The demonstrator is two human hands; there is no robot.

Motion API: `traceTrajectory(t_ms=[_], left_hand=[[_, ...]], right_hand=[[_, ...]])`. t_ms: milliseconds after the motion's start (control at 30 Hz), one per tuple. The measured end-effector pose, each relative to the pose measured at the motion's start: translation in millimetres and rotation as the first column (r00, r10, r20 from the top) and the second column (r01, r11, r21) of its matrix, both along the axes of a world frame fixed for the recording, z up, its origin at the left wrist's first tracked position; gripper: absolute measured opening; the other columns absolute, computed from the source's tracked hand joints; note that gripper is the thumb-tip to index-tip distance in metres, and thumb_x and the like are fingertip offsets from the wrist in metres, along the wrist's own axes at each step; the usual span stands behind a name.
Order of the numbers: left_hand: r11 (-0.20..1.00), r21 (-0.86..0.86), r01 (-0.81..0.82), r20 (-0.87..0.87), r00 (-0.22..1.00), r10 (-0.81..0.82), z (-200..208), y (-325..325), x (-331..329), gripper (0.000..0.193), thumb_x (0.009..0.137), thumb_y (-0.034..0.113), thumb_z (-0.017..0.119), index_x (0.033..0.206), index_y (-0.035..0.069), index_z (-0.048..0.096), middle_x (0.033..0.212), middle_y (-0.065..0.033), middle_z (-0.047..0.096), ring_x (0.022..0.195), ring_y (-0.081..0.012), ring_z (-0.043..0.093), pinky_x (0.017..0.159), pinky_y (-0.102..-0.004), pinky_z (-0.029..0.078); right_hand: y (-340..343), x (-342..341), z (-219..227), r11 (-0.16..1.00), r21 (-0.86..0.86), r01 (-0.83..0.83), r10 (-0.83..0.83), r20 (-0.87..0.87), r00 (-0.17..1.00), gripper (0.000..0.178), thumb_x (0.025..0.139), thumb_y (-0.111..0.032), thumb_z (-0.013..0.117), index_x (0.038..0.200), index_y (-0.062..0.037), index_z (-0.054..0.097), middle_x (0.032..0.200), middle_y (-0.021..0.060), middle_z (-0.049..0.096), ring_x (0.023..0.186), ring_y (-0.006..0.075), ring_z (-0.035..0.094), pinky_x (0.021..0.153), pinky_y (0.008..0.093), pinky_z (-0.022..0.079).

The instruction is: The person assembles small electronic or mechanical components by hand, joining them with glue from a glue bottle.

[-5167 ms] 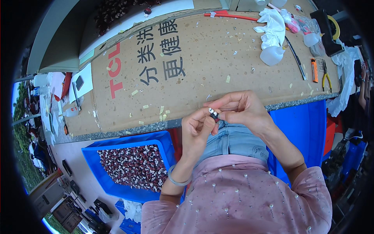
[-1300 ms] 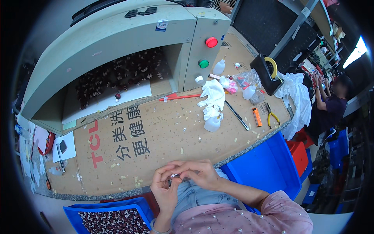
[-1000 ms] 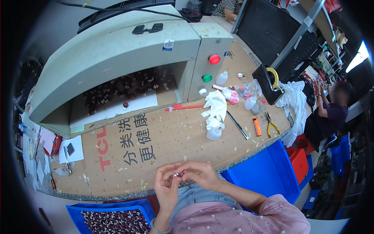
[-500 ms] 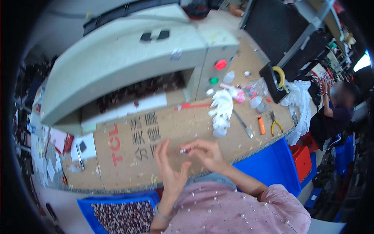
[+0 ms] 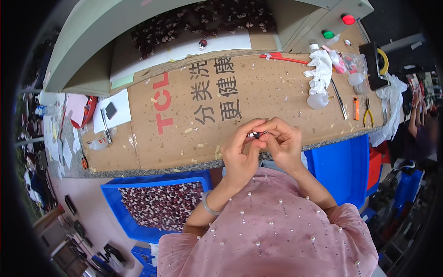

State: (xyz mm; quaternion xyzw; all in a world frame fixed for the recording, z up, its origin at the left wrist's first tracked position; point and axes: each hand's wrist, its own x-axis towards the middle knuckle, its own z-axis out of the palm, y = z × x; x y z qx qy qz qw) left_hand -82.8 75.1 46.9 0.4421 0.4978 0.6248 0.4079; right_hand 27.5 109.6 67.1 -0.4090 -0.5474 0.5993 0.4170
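My left hand (image 5: 241, 156) and my right hand (image 5: 285, 144) meet over the near edge of the bench. Between their fingertips is a small dark red and white piece (image 5: 252, 135), mostly covered by the fingers. Both hands are closed in a pinch on it. Its exact kind is too small to make out. Many similar-coloured pieces fill a blue tray (image 5: 110, 196) below the bench on the left. More dark red and white pieces (image 5: 203, 23) lie inside the grey-green machine (image 5: 87, 32), and a single one (image 5: 203, 43) sits on its white sheet.
Cardboard (image 5: 180, 143) covers the bench. At right lie a white glove (image 5: 319, 67), squeeze bottle (image 5: 318, 101), tweezers (image 5: 339, 99), orange tube (image 5: 356, 108), yellow-handled pliers (image 5: 368, 115) and tape roll (image 5: 382, 61). A second blue tray (image 5: 344, 168) stands below. A person (image 5: 422, 134) sits far right.
My hands, apart half a second ago with the piece in the right one, have come together around it. The view has shifted, bringing the machine higher and the trays further into the picture.
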Motion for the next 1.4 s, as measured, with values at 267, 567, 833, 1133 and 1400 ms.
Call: traceTrajectory(t_ms=[267, 567, 833, 1133, 1400], left_hand=[[1.000, 0.004, 0.011, 0.017, 1.000, -0.011, -4.7, -4.1, 16.2, 0.032, 0.077, -0.013, 0.051, 0.108, -0.004, 0.058, 0.099, -0.0130, 0.063, 0.082, -0.0136, 0.063, 0.070, -0.0237, 0.052], [0.995, -0.102, 0.019, 0.047, 0.999, -0.014, -1.7, 8.0, 54.6, 0.037, 0.079, -0.007, 0.058, 0.116, -0.004, 0.052, 0.109, -0.0141, 0.060, 0.095, -0.0161, 0.060, 0.079, -0.0256, 0.050], [0.984, -0.060, 0.168, 0.310, 0.940, -0.142, 12.7, 16.6, 54.5, 0.037, 0.090, 0.013, 0.055, 0.123, -0.003, 0.046, 0.117, -0.0147, 0.055, 0.109, -0.0205, 0.053, 0.089, -0.0315, 0.045], [0.885, -0.269, 0.379, 0.515, 0.834, -0.201, 12.4, 19.9, 45.3, 0.038, 0.088, 0.005, 0.055, 0.124, -0.003, 0.045, 0.106, -0.0099, 0.059, 0.092, -0.0129, 0.059, 0.080, -0.0270, 0.050], [0.877, -0.331, 0.349, 0.582, 0.807, -0.102, 7.7, 17.8, 20.3, 0.037, 0.087, 0.001, 0.052, 0.123, -0.003, 0.046, 0.106, -0.0105, 0.059, 0.090, -0.0160, 0.062, 0.079, -0.0270, 0.051]], right_hand=[[-14.1, 8.9, -6.1, 0.991, 0.028, 0.133, -0.133, 0.015, 0.991, 0.010, 0.083, 0.009, 0.054, 0.090, 0.0055, 0.061, 0.085, 0.0099, 0.066, 0.075, 0.0089, 0.061, 0.067, 0.0199, 0.049], [16.0, 59.5, -8.3, 0.998, -0.051, -0.033, 0.030, -0.058, 0.998, 0.017, 0.081, 0.012, 0.050, 0.093, 0.0054, 0.061, 0.093, 0.0108, 0.066, 0.081, 0.0112, 0.064, 0.071, 0.0219, 0.051], [45.6, 103.4, 3.8, 0.968, -0.117, -0.222, 0.210, -0.106, 0.972, 0.015, 0.079, 0.010, 0.055, 0.090, 0.0022, 0.061, 0.093, 0.0100, 0.065, 0.082, 0.0132, 0.063, 0.070, 0.0226, 0.051], [64.8, 100.4, 0.2, 0.828, 0.371, -0.421, 0.315, 0.313, 0.896, 0.015, 0.074, -0.001, 0.063, 0.089, -0.0029, 0.064, 0.084, 0.0076, 0.062, 0.083, 0.0219, 0.055, 0.071, 0.0303, 0.045], [44.8, 65.5, -24.1, 0.957, -0.121, -0.263, 0.234, -0.215, 0.948, 0.025, 0.084, -0.003, 0.059, 0.108, 0.0006, 0.061, 0.097, 0.0086, 0.062, 0.094, 0.0124, 0.054, 0.078, 0.0260, 0.048]])
